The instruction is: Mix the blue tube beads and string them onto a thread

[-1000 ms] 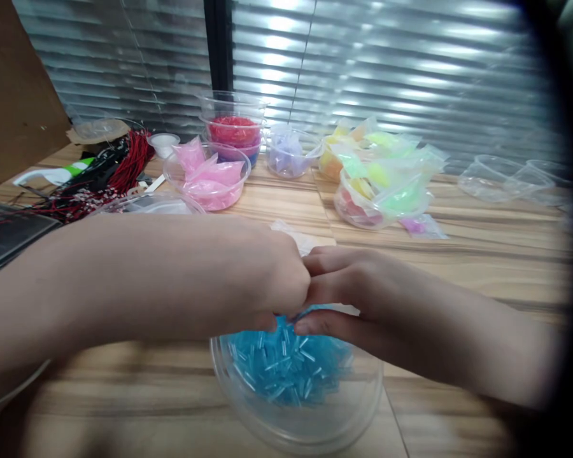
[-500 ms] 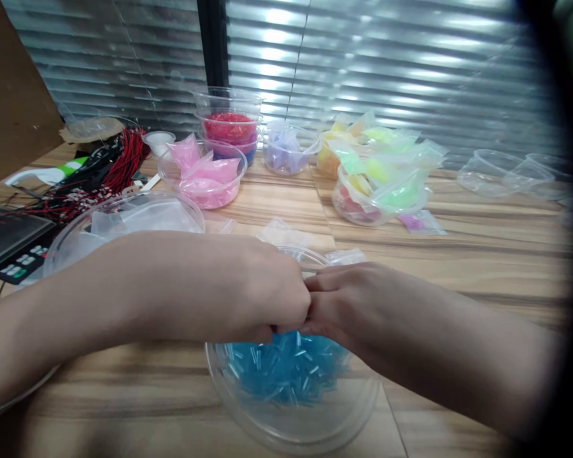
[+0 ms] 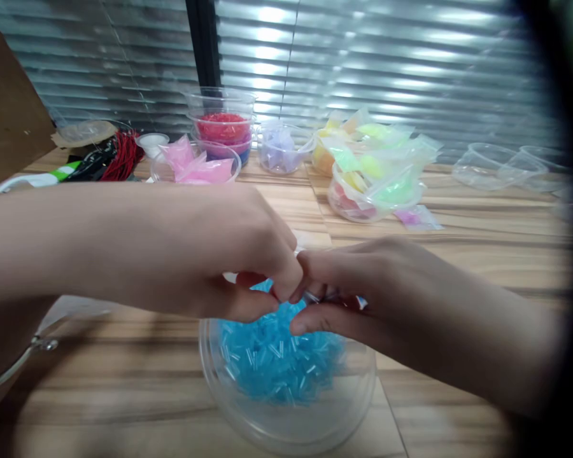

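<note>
Blue pieces (image 3: 277, 362) lie heaped in a clear bowl (image 3: 346, 407) on the bench (image 3: 172, 397), near side, directly under both hands. They look like short, shiny tubes. The heap sits toward the far part of the bowl; the near part of its floor shows bare.

Left hand (image 3: 246, 254): fingers curled, knuckles up, meeting the other hand's fingertips. Can't tell what, if anything, is in its grip. Right hand (image 3: 367, 280): grip closed around a small clear thing (image 3: 361, 303), mostly hidden by the fingers, so its kind is unclear. Both are held low over the bowl — probably so that anything slipping lands in it. Fingertips meet likely because the thing is too small for one hand to work alone.

Farther out, back of bench: tub (image 3: 237, 170) with pink bags, stacked tubs (image 3: 223, 127) with red stuff in one, tub (image 3: 266, 162) with lilac bags, front tub (image 3: 337, 207) heaped with green and yellow bags. Colours look partly sorted, perhaps to keep them apart. Loose bag (image 3: 417, 218) beside the front tub, purple inside. Clear tubs (image 3: 487, 168) at right; red and black wires (image 3: 119, 156) at left — blinds (image 3: 386, 70) behind.
</note>
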